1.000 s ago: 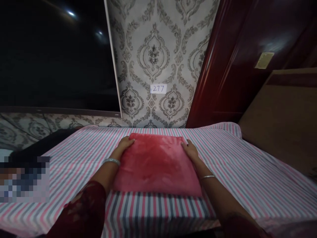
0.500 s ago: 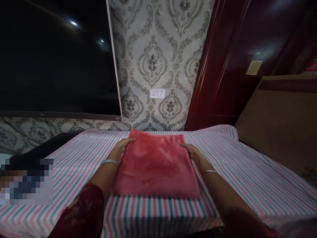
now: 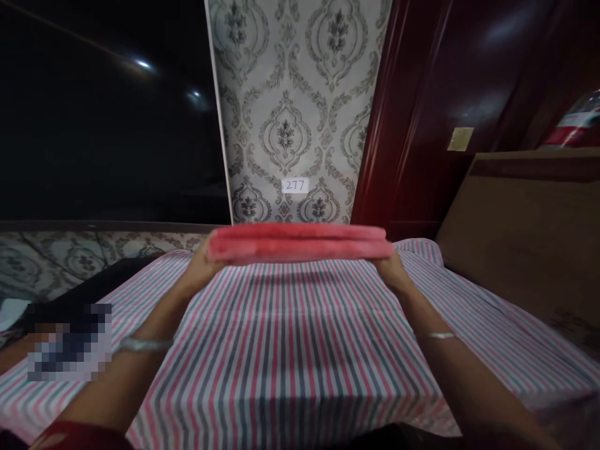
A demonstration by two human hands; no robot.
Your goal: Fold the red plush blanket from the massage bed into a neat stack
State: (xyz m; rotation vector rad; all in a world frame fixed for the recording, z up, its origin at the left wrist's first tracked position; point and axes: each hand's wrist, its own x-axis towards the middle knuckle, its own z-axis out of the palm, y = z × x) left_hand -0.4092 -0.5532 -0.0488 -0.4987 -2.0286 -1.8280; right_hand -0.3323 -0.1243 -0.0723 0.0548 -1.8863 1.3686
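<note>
A folded red plush cloth (image 3: 300,244) is held up above the table, its layered edge turned toward me. My left hand (image 3: 201,262) grips its left end, with the fingers partly hidden behind it. At the opposite end, my right hand (image 3: 390,264) holds the cloth, and its fingers are mostly out of sight too. Both arms are stretched forward over a striped pink, grey and white tablecloth (image 3: 290,331).
A large dark television screen (image 3: 107,119) fills the left, beside patterned wallpaper with a paper label (image 3: 295,185) reading 277. To the right stand a dark red door (image 3: 422,106) and a brown cardboard box (image 3: 525,237). A blurred-out patch (image 3: 70,340) covers something at lower left.
The red cloth was lying flat on the striped tablecloth between my hands. Now both hands have lifted it up and away from me, and it shows edge-on.
</note>
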